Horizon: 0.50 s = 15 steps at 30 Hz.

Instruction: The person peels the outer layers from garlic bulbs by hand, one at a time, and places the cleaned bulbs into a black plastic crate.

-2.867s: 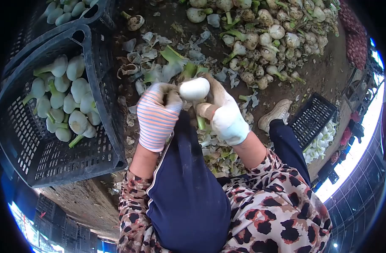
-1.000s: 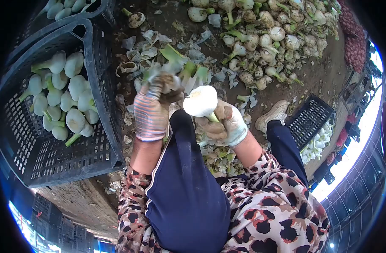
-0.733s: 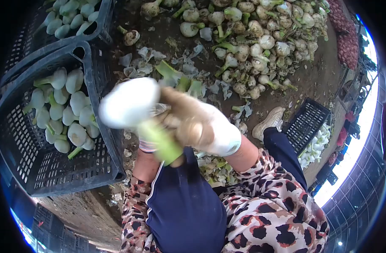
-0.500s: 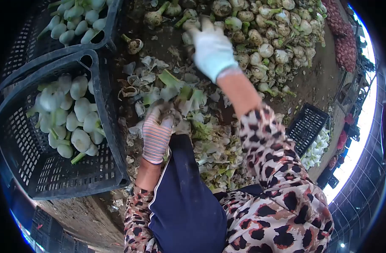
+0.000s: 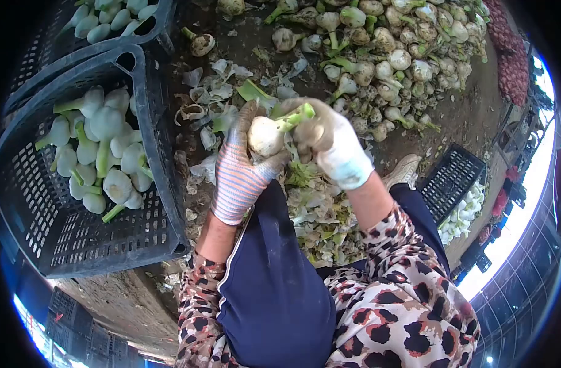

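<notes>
A whitish garlic bulb [image 5: 265,136] with a short green cut stem rests in my left hand [image 5: 234,175], which wears a striped glove. The fingers and thumb of that hand wrap round the bulb from the left and below. My right hand [image 5: 338,150], in a white glove with soiled fingers, is closed at the stem side of the same bulb. Its curled fingers touch the stem, and the fingertips are partly hidden. Loose papery garlic skins [image 5: 320,227] and green leaf scraps lie beneath both hands.
A black plastic crate [image 5: 161,178] with peeled garlic bulbs stands at the left, with another crate [image 5: 59,70] behind it. A large heap of unpeeled garlic [image 5: 409,67] lies at the upper right. A small black crate [image 5: 452,184] and red mesh sacks [image 5: 510,73] are farther right.
My right hand has come back from the garlic heap to my left hand. A garlic bulb is now held between them. A bulb that was blurred above the left crate now lies among the others.
</notes>
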Available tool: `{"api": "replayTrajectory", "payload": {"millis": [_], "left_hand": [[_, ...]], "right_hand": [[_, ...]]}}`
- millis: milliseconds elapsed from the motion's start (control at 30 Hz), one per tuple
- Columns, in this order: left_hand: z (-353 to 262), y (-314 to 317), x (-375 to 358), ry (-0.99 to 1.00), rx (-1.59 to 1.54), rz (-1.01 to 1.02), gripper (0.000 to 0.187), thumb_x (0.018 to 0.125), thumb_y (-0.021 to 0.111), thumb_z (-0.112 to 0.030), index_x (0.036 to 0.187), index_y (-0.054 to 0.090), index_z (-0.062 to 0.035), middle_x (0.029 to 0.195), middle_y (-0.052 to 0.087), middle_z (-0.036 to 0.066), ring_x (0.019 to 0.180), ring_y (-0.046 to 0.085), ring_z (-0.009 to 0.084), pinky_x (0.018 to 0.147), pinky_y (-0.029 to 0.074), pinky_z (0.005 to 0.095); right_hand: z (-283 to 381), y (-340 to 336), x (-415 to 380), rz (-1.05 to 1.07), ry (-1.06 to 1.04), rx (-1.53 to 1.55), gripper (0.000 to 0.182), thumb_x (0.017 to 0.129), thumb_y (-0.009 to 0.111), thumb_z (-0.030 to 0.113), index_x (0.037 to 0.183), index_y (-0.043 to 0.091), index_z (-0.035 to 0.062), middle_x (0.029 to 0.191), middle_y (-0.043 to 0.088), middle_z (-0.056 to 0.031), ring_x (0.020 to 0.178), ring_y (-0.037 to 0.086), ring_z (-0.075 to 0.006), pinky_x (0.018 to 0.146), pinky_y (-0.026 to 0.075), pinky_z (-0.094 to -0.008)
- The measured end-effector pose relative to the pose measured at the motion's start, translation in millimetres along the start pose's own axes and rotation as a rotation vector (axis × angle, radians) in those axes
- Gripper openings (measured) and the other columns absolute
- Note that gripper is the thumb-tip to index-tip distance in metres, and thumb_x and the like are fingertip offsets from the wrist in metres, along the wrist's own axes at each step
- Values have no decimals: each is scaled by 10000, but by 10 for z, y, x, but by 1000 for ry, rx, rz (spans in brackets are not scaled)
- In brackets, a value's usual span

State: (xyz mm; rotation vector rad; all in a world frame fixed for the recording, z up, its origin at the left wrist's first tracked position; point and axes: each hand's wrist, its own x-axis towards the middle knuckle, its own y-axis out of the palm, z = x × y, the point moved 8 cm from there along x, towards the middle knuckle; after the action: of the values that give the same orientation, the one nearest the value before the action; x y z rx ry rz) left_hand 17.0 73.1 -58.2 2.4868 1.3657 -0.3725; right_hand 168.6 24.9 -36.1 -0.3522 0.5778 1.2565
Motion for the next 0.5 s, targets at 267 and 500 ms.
{"api": "replayTrajectory", "payload": {"millis": [267,500], "left_hand": [[-440,81,-128,301,571,-4,934,654,932,-141,1447,449,-37,1308,590,151,1163,603,240,984,511,349],[-290,23,-174,142,314,10,906,664,933,-157,1429,466,-22,1246,637,135,1114,623,212,969,520,351]], "right_hand": [[-140,158,-121,61,-79,325,548,872,787,233,1295,549,-23,1216,632,-90,1107,592,-155,986,472,-305],[-112,199,-174,209,-23,366,570,862,782,221,1322,538,-13,1231,633,-87,1125,595,-163,991,473,-305]]}}
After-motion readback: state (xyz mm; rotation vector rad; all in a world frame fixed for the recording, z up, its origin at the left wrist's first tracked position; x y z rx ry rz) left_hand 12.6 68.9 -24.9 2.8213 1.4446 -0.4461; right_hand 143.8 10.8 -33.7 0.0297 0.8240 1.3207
